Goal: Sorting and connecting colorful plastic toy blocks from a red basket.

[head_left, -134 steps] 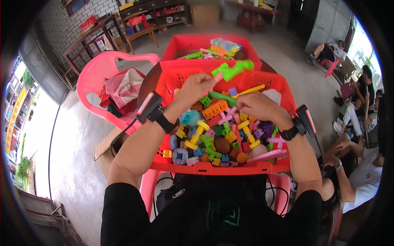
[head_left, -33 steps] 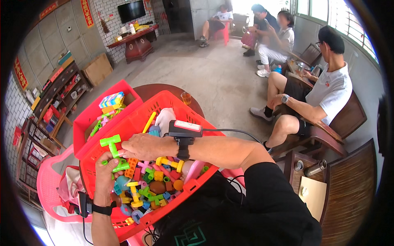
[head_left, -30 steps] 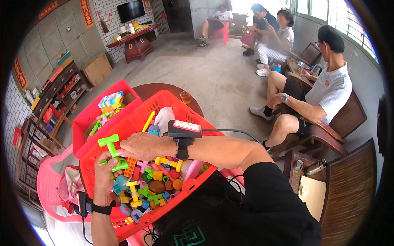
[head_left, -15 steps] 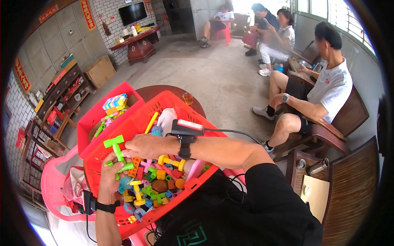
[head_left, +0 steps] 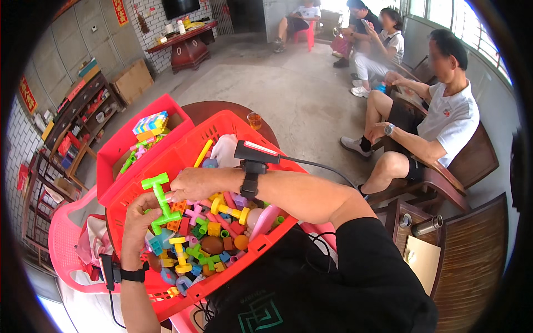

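Observation:
A bright green toy made of joined T-shaped pipe pieces [head_left: 159, 194] is held up over the left side of a red plastic basket [head_left: 177, 152]. My left hand [head_left: 136, 216] grips its lower part from the left, fingers closed round the tube. My right hand [head_left: 202, 182] reaches across from the right, its closed fingertips at the middle of the stem and partly hidden. Below both hands the basket is full of mixed toy pieces, among them a yellow dumbbell-shaped piece [head_left: 229, 211], a second yellow piece [head_left: 180, 255] like it, and an orange ball [head_left: 241, 242].
A smaller red box [head_left: 106, 188] with stacked blocks adjoins the basket's far left side. Behind stands a glass of amber drink [head_left: 254, 120] on a round table [head_left: 214, 108]. A pink plastic chair [head_left: 64, 238] is at left. Several people sit at right and far back.
My view has shifted slightly. My hands still hold the green pipe toy, its lower T-piece now turned a little. The nearest seated person has raised a hand.

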`<move>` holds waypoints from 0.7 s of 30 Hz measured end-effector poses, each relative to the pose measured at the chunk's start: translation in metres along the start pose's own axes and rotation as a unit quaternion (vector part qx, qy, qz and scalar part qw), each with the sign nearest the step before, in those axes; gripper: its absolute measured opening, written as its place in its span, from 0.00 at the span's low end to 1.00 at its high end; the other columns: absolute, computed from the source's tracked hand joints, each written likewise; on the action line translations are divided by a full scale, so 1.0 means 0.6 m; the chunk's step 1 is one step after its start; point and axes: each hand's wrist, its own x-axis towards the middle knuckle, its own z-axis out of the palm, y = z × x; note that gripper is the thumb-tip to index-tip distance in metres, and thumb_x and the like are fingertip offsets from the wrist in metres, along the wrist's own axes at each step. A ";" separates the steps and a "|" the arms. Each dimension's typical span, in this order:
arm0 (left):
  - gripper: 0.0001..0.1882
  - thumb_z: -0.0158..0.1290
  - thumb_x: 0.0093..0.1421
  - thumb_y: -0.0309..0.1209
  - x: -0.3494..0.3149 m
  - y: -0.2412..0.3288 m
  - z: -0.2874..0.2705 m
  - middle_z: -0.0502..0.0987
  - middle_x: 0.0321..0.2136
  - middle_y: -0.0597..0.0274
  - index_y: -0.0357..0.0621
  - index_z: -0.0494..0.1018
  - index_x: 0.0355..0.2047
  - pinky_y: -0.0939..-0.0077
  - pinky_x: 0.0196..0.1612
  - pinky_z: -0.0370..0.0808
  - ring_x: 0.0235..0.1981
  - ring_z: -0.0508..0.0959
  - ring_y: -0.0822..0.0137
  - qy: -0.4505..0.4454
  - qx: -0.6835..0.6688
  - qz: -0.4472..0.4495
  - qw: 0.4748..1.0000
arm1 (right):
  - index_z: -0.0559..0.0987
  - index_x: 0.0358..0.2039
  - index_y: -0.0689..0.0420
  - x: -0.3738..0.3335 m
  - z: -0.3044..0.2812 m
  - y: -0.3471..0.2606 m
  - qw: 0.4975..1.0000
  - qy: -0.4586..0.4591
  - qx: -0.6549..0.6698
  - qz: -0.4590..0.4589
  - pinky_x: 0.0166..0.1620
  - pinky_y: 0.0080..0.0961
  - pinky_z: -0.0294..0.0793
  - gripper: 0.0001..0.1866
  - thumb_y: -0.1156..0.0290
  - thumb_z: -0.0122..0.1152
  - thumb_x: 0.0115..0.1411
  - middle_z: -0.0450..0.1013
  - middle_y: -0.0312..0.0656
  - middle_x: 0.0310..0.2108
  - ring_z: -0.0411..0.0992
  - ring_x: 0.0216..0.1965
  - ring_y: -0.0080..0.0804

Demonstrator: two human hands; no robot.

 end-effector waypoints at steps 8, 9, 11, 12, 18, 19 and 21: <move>0.14 0.59 0.46 0.28 -0.012 0.023 0.011 0.74 0.26 0.64 0.38 0.74 0.34 0.76 0.35 0.70 0.30 0.75 0.70 0.011 0.082 -0.050 0.995 | 0.75 0.19 0.65 -0.011 0.007 -0.007 0.999 -0.018 0.026 0.026 0.25 0.36 0.71 0.27 0.53 0.44 0.60 0.70 0.46 0.13 0.72 0.18 0.40; 0.14 0.59 0.46 0.28 -0.014 0.022 0.014 0.74 0.26 0.64 0.38 0.74 0.34 0.76 0.35 0.70 0.30 0.75 0.70 0.011 0.083 -0.049 0.995 | 0.75 0.19 0.65 -0.011 0.006 -0.010 0.999 -0.016 0.026 0.026 0.25 0.36 0.71 0.27 0.53 0.44 0.60 0.70 0.46 0.13 0.72 0.18 0.40; 0.17 0.58 0.44 0.28 -0.018 0.013 0.023 0.74 0.30 0.54 0.38 0.71 0.36 0.66 0.39 0.69 0.35 0.75 0.57 0.084 0.383 0.140 0.909 | 0.75 0.20 0.65 -0.010 0.005 -0.016 0.987 -0.054 0.101 0.111 0.23 0.35 0.70 0.27 0.53 0.44 0.61 0.70 0.45 0.13 0.72 0.18 0.37; 0.17 0.58 0.44 0.28 -0.018 0.013 0.033 0.74 0.30 0.54 0.38 0.71 0.36 0.66 0.39 0.69 0.35 0.75 0.57 0.083 0.383 0.140 0.909 | 0.75 0.20 0.65 -0.011 0.006 -0.019 0.987 -0.053 0.102 0.113 0.23 0.35 0.70 0.27 0.53 0.44 0.61 0.70 0.45 0.13 0.72 0.18 0.37; 0.22 0.58 0.42 0.29 -0.017 0.004 0.062 0.71 0.37 0.47 0.38 0.67 0.38 0.56 0.47 0.63 0.43 0.69 0.48 0.189 0.559 0.154 0.793 | 0.72 0.23 0.64 -0.013 0.022 -0.043 0.933 -0.037 0.317 0.170 0.16 0.25 0.66 0.26 0.51 0.44 0.63 0.68 0.41 0.14 0.68 0.14 0.29; 0.21 0.58 0.42 0.29 -0.014 0.002 0.061 0.70 0.36 0.46 0.37 0.66 0.37 0.56 0.47 0.63 0.43 0.69 0.48 0.194 0.546 0.127 0.805 | 0.72 0.23 0.64 -0.012 0.021 -0.044 0.943 -0.043 0.290 0.158 0.16 0.25 0.66 0.26 0.51 0.43 0.63 0.67 0.40 0.13 0.68 0.13 0.29; 0.20 0.58 0.41 0.29 -0.010 0.001 0.057 0.70 0.36 0.46 0.37 0.66 0.35 0.56 0.46 0.63 0.42 0.69 0.47 0.198 0.533 0.100 0.817 | 0.71 0.22 0.64 -0.011 0.024 -0.042 0.952 -0.049 0.263 0.146 0.15 0.25 0.66 0.27 0.51 0.43 0.63 0.67 0.40 0.13 0.67 0.12 0.29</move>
